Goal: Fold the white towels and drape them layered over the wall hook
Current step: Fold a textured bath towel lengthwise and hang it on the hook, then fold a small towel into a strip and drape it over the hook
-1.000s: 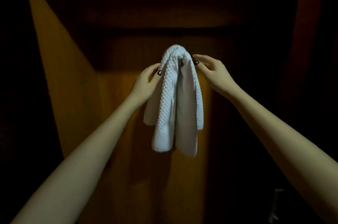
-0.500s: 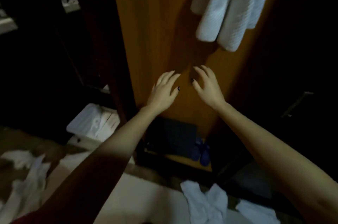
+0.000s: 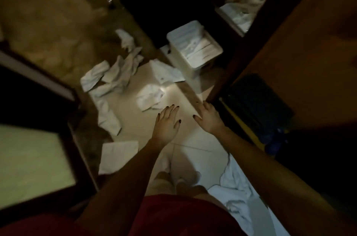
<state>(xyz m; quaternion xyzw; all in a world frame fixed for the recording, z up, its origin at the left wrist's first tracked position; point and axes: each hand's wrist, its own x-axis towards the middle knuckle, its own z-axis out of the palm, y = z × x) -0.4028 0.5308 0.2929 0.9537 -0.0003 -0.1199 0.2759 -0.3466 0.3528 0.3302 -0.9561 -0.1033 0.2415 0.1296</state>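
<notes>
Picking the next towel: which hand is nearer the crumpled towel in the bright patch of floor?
Left. The left hand, open, has its fingertips just short of the crumpled towel. The right hand, also open, is farther right, by the edge of the wooden cabinet.

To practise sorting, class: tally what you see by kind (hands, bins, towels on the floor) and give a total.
Hands: 2, left hand and right hand
Bin: 1
Floor towels: about 8; some overlap
Total: about 11
</notes>
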